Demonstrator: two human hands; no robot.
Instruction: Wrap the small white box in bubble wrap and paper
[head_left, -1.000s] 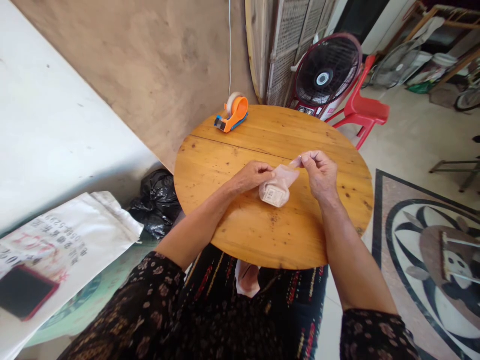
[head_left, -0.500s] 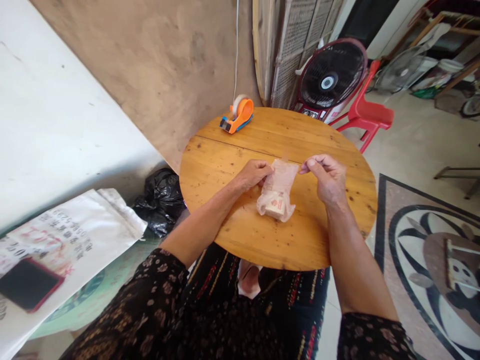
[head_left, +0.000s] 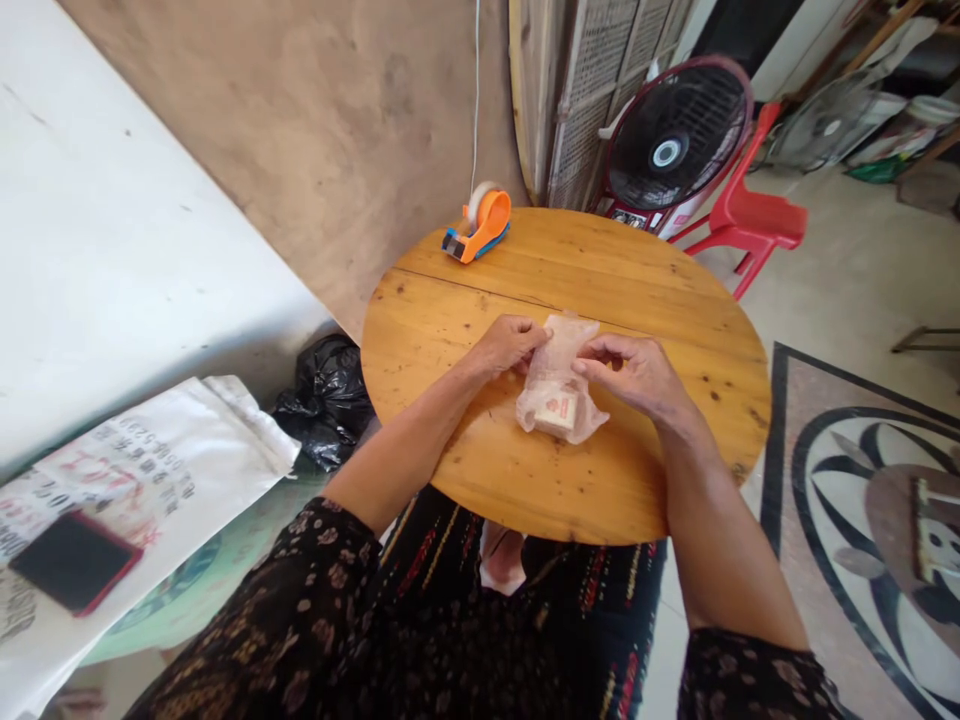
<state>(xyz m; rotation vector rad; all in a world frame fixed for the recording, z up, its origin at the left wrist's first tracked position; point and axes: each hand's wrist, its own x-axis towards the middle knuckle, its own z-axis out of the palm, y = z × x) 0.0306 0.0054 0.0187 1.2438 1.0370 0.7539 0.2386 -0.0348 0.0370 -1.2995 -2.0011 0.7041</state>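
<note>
Rejoining the wrapper [head_left: 559, 362], the right hand [head_left: 628, 370] is touching it, grip unclear, so the pinching left hand [head_left: 508, 345] is getting help.

A home-like room: standing fan [head_left: 679, 140], red chair [head_left: 757, 215], wooden table [head_left: 637, 270].

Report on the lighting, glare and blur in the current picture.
Head view: the white wall is bright and pale, darkening toward its lower edge; head view: highlights glint on the black plastic bag; head view: print on the small box inside the translucent wrap is too soft to read; head view: the dark floral sleeves lose detail in places.
</note>
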